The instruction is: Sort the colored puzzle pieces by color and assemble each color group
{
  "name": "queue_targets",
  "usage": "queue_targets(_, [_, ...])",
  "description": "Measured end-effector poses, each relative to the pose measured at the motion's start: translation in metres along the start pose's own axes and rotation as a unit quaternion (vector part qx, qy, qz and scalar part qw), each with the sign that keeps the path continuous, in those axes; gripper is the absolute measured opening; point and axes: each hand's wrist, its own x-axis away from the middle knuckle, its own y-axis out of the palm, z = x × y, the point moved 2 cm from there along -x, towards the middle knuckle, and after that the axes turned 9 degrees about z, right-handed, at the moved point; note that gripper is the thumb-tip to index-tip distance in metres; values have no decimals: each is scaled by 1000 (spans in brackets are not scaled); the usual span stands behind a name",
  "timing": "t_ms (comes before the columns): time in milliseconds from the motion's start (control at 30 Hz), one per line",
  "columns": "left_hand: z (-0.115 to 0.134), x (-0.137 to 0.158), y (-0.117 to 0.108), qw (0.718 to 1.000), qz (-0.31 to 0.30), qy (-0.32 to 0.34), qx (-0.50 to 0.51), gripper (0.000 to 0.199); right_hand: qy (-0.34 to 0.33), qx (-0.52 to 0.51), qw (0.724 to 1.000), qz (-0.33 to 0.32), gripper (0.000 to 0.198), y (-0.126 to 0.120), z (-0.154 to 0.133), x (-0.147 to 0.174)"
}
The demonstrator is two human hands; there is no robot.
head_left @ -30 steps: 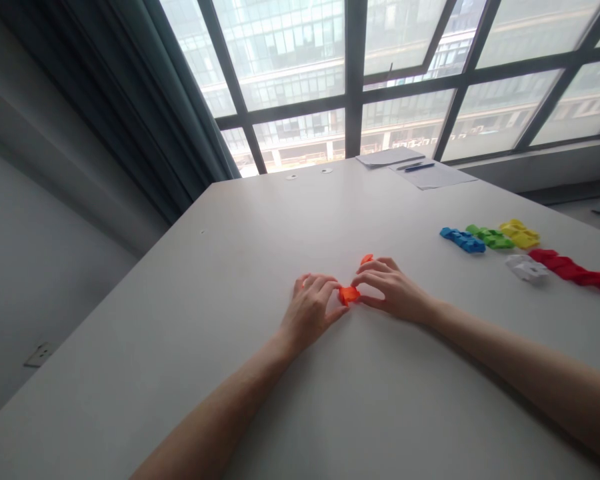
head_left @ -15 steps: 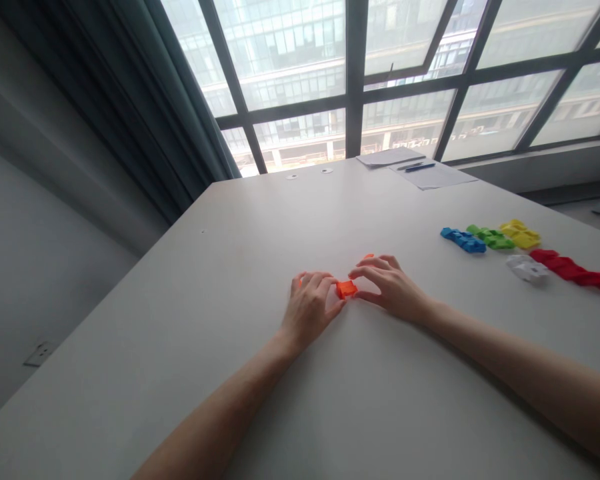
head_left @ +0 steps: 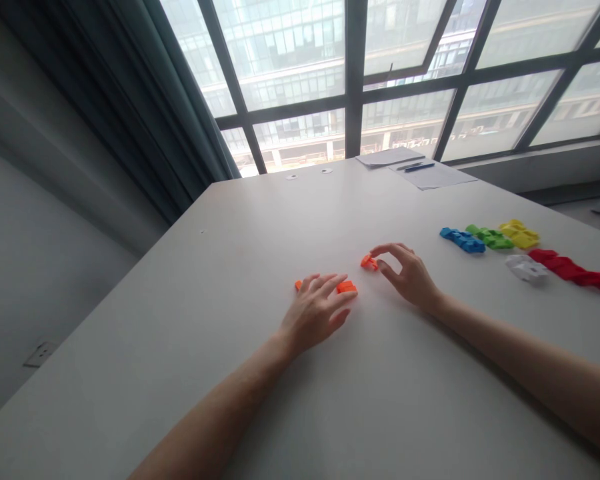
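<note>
Orange piece (head_left: 347, 287), long axis roughly sideways (left hand (head_left: 313, 312) across it)

Bare hands (head_left: 313, 312), slender bare forearms (head_left: 245, 393)

Orange piece (head_left: 298, 285) partly hidden, forearms (head_left: 520, 357) cropped

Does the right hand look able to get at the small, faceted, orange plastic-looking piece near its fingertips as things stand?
Probably yes: the right hand has its fingertips right at the orange piece, and the left hand lies off to the left, so nothing visible blocks the way.
</note>
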Motion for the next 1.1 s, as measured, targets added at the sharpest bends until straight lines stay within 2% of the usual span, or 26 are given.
queue_targets(200, [0,0,-3,999,-16,38,-10,30,80,-11,997,17,20,1,17,-3])
queue_targets(467, [-2,-3,0,997,-22,53,42,32,78,45,995,-47,30,10,18,0])
queue_targets(600, [-5,-5,2,997,-28,20,69,31,63,83,992,-75,29,14,17,1])
queue_targets(900, [-12,-2,10,987,-6,-111,117,22,20,86,992,-86,23,16,18,4])
queue_targets(1100, [-13,-4,10,990,14,-98,104,13,9,81,992,-101,26,16,16,6])
